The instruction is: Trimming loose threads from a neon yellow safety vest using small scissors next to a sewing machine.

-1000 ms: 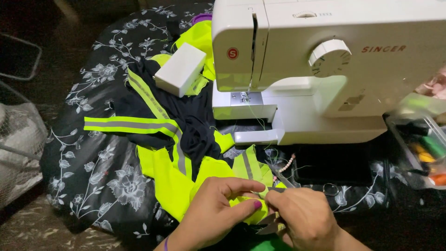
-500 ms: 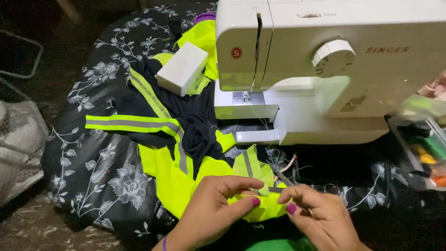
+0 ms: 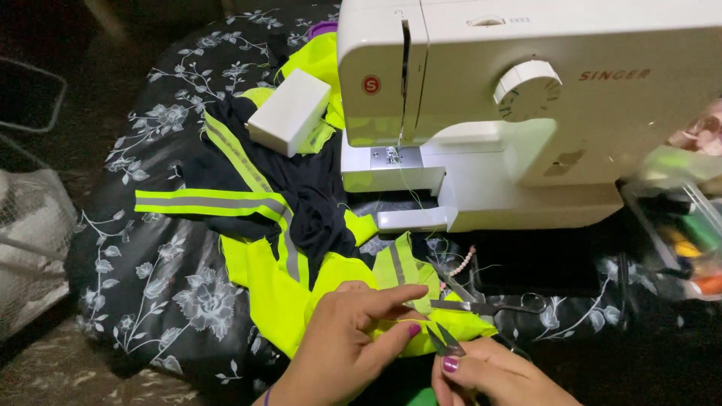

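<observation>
Head view shows your left hand (image 3: 353,338) at the bottom centre, thumb and forefinger pinching a fold of the neon-yellow fabric garment with grey reflective stripes (image 3: 286,278). The other fingers curl loosely beneath. Your right hand (image 3: 489,376) sits just beside it, low in the frame, fingers pressed together around a small pair of metal thread snips (image 3: 445,342), whose dark blades point up toward the pinched fold and almost touch it.

The garment spreads from under your hands up and left across the dark floral-printed cloth (image 3: 150,278) that covers the work surface. One striped band lies flat to the left, and a navy-black panel (image 3: 316,188) runs through its middle. Its far end reaches behind the white sewing machine (image 3: 526,113), which stands at the upper right.

A white rectangular box (image 3: 289,113) rests tilted on the garment, just left of the machine. A pair of long metal scissors (image 3: 489,307) lies on the cloth just right of your hands, near a short string of pale beads (image 3: 460,263). A clear plastic tray of coloured thread spools (image 3: 684,233) sits at the right edge.
</observation>
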